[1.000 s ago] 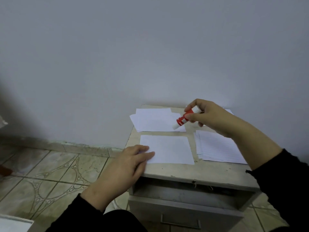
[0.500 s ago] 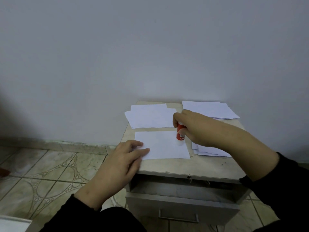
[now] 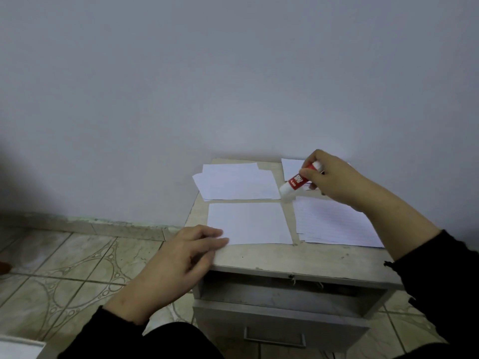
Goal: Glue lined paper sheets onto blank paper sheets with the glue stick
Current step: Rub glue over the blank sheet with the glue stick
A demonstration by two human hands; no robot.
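Glue stick first: one red tube with white ends, pinched in the curled fingers of my right hand and tilted, its lower white end hanging just above the gap between the paper piles, clear of any sheet as far as I can tell. My left hand lies with fingers nearly straight, fingertips pressing the near left corner of a single sheet that lies flat at the front of the tabletop; faint lines show on it. My two hands are well apart. I count four groups of paper on the tabletop: that single sheet; a loose fan of sheets behind it by the wall, at least three edges showing; a stack of lined sheets to the right of the single one, too many layers for me to count; and one more pile at the back right, mostly hidden by my right hand. Below the tabletop one drawer stands pulled open, with one metal handle. Both my sleeves are black. Patterned tiles cover the floor.
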